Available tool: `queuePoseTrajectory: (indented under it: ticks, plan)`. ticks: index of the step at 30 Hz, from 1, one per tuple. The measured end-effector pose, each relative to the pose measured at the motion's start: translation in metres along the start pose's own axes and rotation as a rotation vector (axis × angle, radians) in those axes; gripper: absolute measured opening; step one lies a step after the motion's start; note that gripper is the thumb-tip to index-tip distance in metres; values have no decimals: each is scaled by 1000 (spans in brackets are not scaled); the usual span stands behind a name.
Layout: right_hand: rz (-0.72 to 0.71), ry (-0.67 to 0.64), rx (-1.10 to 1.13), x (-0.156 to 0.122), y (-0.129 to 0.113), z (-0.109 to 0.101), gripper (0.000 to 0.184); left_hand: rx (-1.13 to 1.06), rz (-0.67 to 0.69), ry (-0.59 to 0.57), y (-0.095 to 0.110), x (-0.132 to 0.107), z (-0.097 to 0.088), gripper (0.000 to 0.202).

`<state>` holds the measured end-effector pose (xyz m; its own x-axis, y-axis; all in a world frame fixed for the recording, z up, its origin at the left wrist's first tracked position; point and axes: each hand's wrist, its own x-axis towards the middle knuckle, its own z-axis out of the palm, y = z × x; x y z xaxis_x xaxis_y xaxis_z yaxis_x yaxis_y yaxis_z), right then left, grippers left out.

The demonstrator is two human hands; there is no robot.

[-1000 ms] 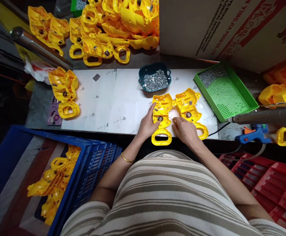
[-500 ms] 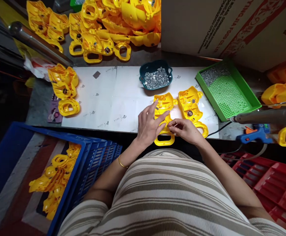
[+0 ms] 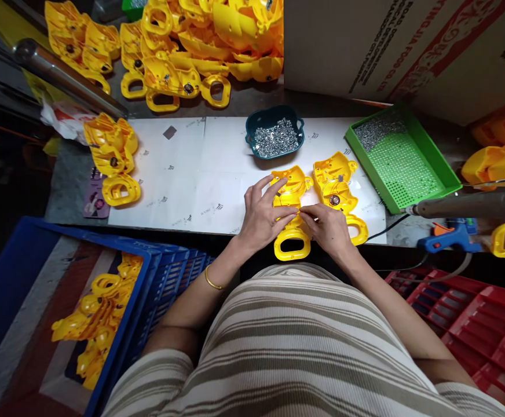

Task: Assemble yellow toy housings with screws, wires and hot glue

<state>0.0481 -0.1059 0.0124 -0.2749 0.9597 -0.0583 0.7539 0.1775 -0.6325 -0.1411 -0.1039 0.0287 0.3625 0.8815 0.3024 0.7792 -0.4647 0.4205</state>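
Here the left hand [image 3: 263, 217] lies spread, fingers open, flat on the middle of a yellow moulded-plastic toy shell half with a loop handle [image 3: 291, 217], pressing it against the white paper-covered worktop [image 3: 200, 174]. The right hand [image 3: 328, 229] meets it from the right with fingertips pinched together at the shell's centre; what it pinches, if anything, is too small to tell (perhaps a thin wire or a screw). The shell lies at the near edge of the worktop, its loop handle pointing toward the person.

Judging by its thin walls and hollow inside, the shell should be light and fairly stiff, with a smooth surface that could slide on the paper, so a flat palm on top or a grip through the loop handle looks like the surest hold; the small fittings inside seem the delicate part.

Just right of it, touching or nearly so, lies a second yellow shell half with a dark round fitting [image 3: 337, 188]. Farther off sits a dark teal bowl of small silver screws [image 3: 275, 136], and to the far right a green perforated plastic tray [image 3: 402, 159]. A blue hot-glue gun [image 3: 450, 237] rests at the right edge, and a blue plastic crate [image 3: 157, 301] holding more yellow parts stands near left.
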Motion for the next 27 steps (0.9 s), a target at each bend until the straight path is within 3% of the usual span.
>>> queuePoseTrajectory:
  ticks: [7, 9, 12, 15, 19, 27]
  plan:
    - [-2, -42, 245, -1, 5, 0, 17, 13, -50, 77, -5, -5, -4, 19]
    - [13, -70, 292, -3, 7, 1, 15, 22, -134, 146, -6, -18, -3, 27]
    - [-5, -104, 319, -6, 8, 5, 14, 39, -323, 212, -3, -44, 4, 24]
    - [-73, -92, 265, -6, 6, 11, 15, 48, -408, 91, 7, -66, 14, 23]
    - [-92, -94, 153, -5, 5, 17, 16, 37, -409, -65, 19, -76, 25, 29]
    - [-118, -91, -203, -14, -2, 26, 25, 5, -334, -47, 12, -77, 36, 19]
